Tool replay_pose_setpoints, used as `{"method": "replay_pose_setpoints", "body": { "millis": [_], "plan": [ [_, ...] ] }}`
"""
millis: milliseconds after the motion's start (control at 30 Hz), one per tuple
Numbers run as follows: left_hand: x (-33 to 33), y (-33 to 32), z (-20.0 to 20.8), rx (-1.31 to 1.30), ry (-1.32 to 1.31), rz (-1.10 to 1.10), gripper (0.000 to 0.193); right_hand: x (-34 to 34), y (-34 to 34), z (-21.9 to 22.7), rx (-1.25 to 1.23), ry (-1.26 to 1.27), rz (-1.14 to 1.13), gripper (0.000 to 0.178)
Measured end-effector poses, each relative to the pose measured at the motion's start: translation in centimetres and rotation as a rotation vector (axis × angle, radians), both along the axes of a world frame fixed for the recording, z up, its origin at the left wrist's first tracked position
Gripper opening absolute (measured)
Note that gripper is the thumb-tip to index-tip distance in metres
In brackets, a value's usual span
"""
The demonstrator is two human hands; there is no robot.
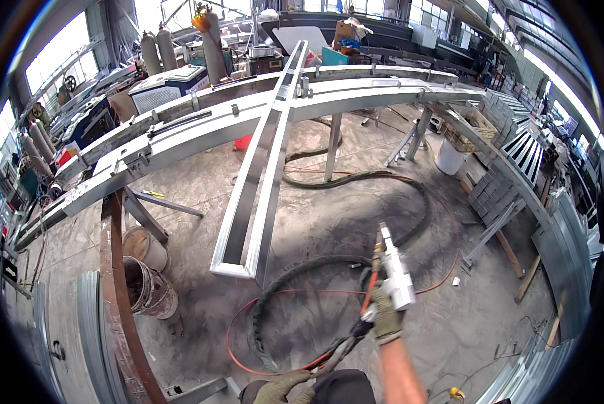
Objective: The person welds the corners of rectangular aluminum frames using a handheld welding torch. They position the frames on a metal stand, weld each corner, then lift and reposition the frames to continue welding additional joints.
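My right hand [386, 318], in an olive-green work glove, grips a white handheld welding gun [397, 277] with a tapered nozzle pointing away from me. An orange-red hose runs along the gun's left side. From the gun's rear, a thick grey cable [339, 353] leads down toward my lap. My left hand [283, 389], gloved alike, is closed around this cable at the lower edge, its fingers partly cut off. Beyond the gun, to its left, a long narrow rectangular metal frame [261, 192] rests its far part on a metal beam [207, 121], its near end jutting toward me.
Dark sleeved hose [261, 323] and a thin red line loop over the concrete floor. Buckets [157, 296] stand beside a rusty beam [117, 283] at left. A white bucket [450, 158], crate [473, 129] and metal supports [483, 236] are at right. Gas cylinders [166, 48] stand behind.
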State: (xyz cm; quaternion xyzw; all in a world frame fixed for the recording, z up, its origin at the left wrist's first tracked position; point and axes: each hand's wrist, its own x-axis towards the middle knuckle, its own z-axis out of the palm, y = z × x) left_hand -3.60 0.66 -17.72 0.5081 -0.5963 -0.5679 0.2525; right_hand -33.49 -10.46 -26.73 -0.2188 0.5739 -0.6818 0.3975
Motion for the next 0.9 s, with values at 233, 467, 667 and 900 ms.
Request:
{"method": "replay_pose_setpoints", "body": {
  "millis": [233,467,667,900],
  "plan": [
    [-4.2,2.0,8.1,-0.211,0.019,-0.222,0.041,-20.2,7.2,15.0,0.099,0.691,-0.169,0.009],
    [-6.8,-6.1,14.8,-0.267,-0.184,-0.373,0.065,-22.9,19.1,26.1,0.771,1.469,0.391,0.023],
    [-6.0,-19.3,17.7,-0.702,-0.629,-0.075,0.087,-20.5,29.7,13.8,1.054,1.015,0.587,0.029],
    [-6.2,-31.3,17.0,-0.381,-0.942,0.081,0.118,-13.2,14.8,12.5,0.953,0.809,0.646,0.031]
  ]
}}
